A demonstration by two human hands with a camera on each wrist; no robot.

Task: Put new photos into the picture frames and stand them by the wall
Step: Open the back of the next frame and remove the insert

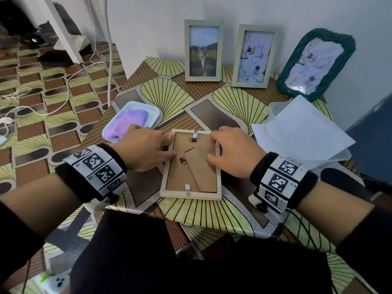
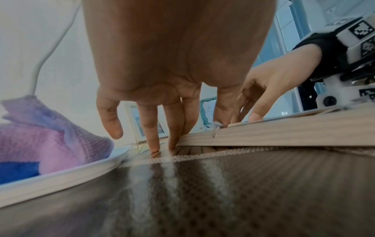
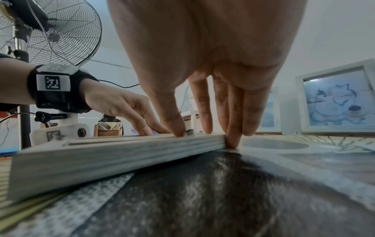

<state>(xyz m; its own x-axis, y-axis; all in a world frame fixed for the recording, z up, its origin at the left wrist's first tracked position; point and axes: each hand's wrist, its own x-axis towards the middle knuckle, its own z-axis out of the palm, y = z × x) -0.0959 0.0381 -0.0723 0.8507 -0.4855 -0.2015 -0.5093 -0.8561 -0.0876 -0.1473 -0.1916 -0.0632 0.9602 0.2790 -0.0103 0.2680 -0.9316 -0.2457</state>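
A light wooden picture frame (image 1: pixel 191 194) lies face down in the middle of the table, its brown backing board with a folded stand facing up. My left hand (image 1: pixel 167 145) is at the frame's upper left. Its thumb lies on the backing and its straight fingers (image 2: pixel 174 128) stand against the outer edge (image 2: pixel 284 133), with the tips on the tablecloth. My right hand (image 1: pixel 214 146) is at the upper right. Its thumb (image 3: pixel 176 128) presses the backing beside a turn clip, and its straight fingers touch the frame's far corner (image 3: pixel 202 142).
Two pale wooden frames (image 1: pixel 203 50) (image 1: pixel 253 57) and a green woven frame (image 1: pixel 316 64), each with a photo in it, stand against the wall. A white tray (image 1: pixel 152 112) with a purple cloth sits on the left. A clear tub (image 1: pixel 331 158) under white paper sits on the right.
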